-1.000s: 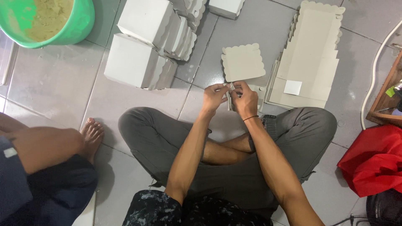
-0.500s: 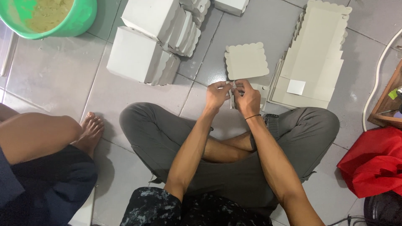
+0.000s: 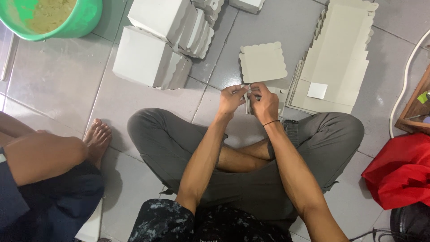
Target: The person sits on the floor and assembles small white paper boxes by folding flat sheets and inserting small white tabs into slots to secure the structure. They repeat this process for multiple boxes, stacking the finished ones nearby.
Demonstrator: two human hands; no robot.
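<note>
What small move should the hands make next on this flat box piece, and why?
Probably fold the near flaps upward: both the left hand and the right hand pinch the near edge of the box blank, whose scalloped panel lies flat on the floor.

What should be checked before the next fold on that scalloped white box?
1. Both hands on the box: left hand and right hand pinch its near edge. Ok.
2. Box flat on the floor: ok.
3. Tab between the fingers lined up: cannot tell, hidden.
4. Flat blanks within reach, beside the right hand: ok.
5. Finished boxes clear of the hands: ok.
6. Neighbour's foot apart from the work: ok.
</note>
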